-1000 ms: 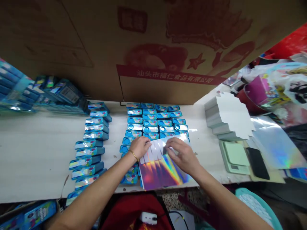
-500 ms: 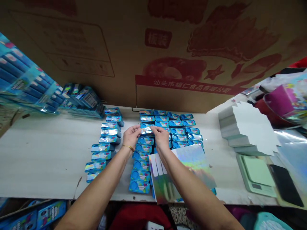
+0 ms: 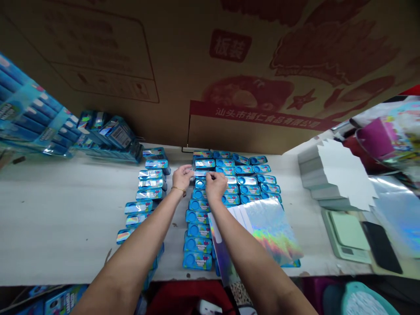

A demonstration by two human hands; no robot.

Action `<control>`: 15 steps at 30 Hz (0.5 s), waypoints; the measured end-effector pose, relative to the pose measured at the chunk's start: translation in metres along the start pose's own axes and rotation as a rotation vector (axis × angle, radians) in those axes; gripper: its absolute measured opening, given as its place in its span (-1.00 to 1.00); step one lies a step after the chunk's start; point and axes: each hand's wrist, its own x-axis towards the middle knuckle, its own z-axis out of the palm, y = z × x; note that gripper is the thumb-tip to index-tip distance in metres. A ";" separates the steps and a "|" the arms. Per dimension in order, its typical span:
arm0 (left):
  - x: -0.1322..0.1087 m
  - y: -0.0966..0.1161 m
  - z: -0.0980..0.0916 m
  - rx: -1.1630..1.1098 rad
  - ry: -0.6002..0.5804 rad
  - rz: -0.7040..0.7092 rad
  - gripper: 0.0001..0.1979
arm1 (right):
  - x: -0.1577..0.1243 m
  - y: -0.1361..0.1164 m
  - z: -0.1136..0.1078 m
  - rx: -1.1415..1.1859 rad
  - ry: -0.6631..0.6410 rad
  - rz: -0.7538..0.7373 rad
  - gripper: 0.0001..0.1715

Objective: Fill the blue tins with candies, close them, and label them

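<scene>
1. Brown cardboard (image 3: pixel 229 65) stood like a big wall behind the white worktop (image 3: pixel 65 218).
2. The left hand (image 3: pixel 183 177) had its grip pinched on the left end of a small shiny sticker (image 3: pixel 200 173).
3. The right hand (image 3: pixel 215 186) had its grip pinched on the other end of it, with the fingers curled.
4. The shiny sticker was low over one tin near the back of the blue tins (image 3: pixel 249 180). It was too small to tell if it touched the tin.
5. The blue tins lay flat in neat rows, side by side, under and around both hands.
6. Just to the left was a line of shiny-topped tins (image 3: pixel 149 183), one behind the other.
7. A rainbow sticker sheet (image 3: pixel 265 225) lay on the front tins, right beside the right arm. White strips showed at its top left.
8. Well off to the right were a stack of white cards (image 3: pixel 337 175), a green scale (image 3: pixel 348 232) and a black phone (image 3: pixel 382 247).
</scene>
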 end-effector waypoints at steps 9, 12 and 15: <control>0.001 -0.008 0.006 0.019 0.014 0.004 -0.67 | -0.004 0.002 -0.001 -0.283 -0.063 -0.093 -0.65; -0.002 -0.015 0.004 0.194 0.052 0.065 -0.72 | -0.004 0.002 -0.012 -0.453 -0.190 -0.320 -0.63; -0.006 -0.016 -0.003 0.400 0.072 0.144 -0.74 | 0.005 0.001 -0.023 -0.567 -0.333 -0.509 -0.61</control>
